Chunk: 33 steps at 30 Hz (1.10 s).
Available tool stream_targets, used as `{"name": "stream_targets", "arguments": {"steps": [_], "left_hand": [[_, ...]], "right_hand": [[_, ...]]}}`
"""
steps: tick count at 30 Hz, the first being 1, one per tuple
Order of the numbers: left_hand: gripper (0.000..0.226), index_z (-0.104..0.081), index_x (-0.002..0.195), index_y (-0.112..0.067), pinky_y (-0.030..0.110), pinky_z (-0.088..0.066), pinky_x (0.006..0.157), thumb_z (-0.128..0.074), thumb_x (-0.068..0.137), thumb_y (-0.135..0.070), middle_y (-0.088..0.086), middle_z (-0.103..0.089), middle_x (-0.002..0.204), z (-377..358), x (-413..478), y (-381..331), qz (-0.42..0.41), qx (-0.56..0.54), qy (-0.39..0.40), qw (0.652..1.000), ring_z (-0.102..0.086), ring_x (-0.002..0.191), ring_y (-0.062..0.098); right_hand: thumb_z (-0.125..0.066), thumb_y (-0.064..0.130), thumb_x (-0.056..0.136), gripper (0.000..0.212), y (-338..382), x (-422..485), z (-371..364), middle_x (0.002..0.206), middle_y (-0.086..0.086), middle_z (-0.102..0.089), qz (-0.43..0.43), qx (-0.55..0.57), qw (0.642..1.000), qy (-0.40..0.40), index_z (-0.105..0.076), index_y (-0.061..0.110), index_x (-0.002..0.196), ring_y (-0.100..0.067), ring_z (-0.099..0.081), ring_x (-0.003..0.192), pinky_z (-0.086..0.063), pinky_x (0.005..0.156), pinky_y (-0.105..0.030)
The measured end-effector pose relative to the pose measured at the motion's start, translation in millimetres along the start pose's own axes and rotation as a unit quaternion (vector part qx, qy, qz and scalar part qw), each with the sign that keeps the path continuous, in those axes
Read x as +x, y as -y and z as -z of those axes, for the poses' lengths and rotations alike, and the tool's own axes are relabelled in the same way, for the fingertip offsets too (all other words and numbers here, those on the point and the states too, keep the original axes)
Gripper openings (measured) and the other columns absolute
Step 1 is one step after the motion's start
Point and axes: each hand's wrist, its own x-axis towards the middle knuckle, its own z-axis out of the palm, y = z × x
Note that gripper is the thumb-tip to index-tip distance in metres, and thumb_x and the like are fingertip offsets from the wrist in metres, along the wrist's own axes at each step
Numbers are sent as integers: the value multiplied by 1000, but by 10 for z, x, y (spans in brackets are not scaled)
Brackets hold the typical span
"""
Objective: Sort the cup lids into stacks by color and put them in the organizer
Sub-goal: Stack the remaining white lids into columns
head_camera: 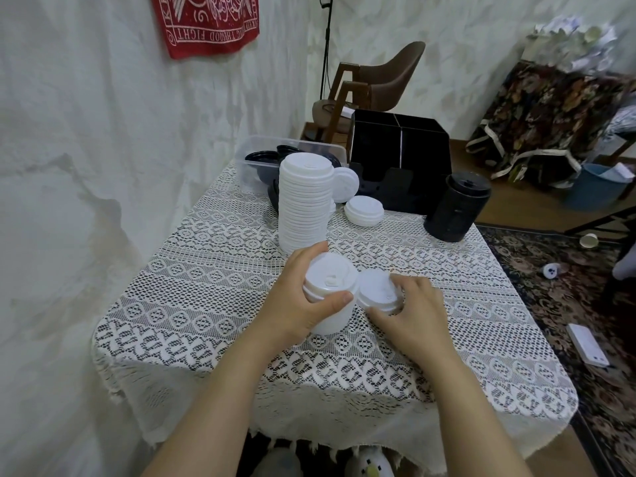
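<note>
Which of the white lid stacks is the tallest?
The free-standing stack just behind the left hand, by the clear bin; the short stack near the organizer and the held stack are far lower.

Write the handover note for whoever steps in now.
Left hand grips a short stack of white plastic lids; right hand grips another white lid pile beside it.
On the lace-covered table: tall white lid stack, small white stack, black lid stack; loose black lids in the clear bin.
Done: white and black stacks started. Left: merge stacks, load the black organizer; no lids visible in it.
</note>
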Motion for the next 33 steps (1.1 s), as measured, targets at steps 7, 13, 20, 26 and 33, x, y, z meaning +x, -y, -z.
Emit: {"name": "stream_targets", "arguments": {"steps": [7,13,20,26,33], "left_hand": [[72,-39,137,-40,26,-33,107,-77,77,-33,-19,-38,137,5,-1,7,4,0,3,1000,-39,127,6],[73,-38,132,-44,23,-34,103,-76,70,-43,-22,-39,134,3,-2,-10,6,-6,2,1000,-40,125,5],[77,-39,133,-44,24,-33,104,-75,65,-46,-27,-39,132,7,-11,-27,9,-9,5,1000,-40,125,4],[77,-38,131,-45,21,-36,102,-79,66,-41,-25,-39,132,19,-15,-25,10,-9,12,1000,-41,125,1],[91,-32,140,-41,21,-37,101,-86,68,-29,-22,-41,135,16,-6,33,10,-11,0,1000,-43,124,0]], "right_hand": [[-65,35,86,70,-84,61,29,154,6,-29,65,0,997,45,-33,31,148,-19,-18,143,-11,119,-45],[-60,52,78,68,-86,79,50,151,5,-29,80,-10,995,58,-42,35,142,-18,-18,143,-10,119,-47],[-76,46,74,57,-76,119,91,135,4,-43,65,27,996,53,-56,33,125,-22,-33,132,-22,114,-46],[-77,47,72,53,-41,145,81,125,7,-53,73,28,996,42,-57,29,118,-11,-45,113,-37,106,-48],[-83,28,73,47,114,154,248,120,6,-46,101,154,981,-65,-56,27,112,-5,-42,107,-32,82,0]]}}
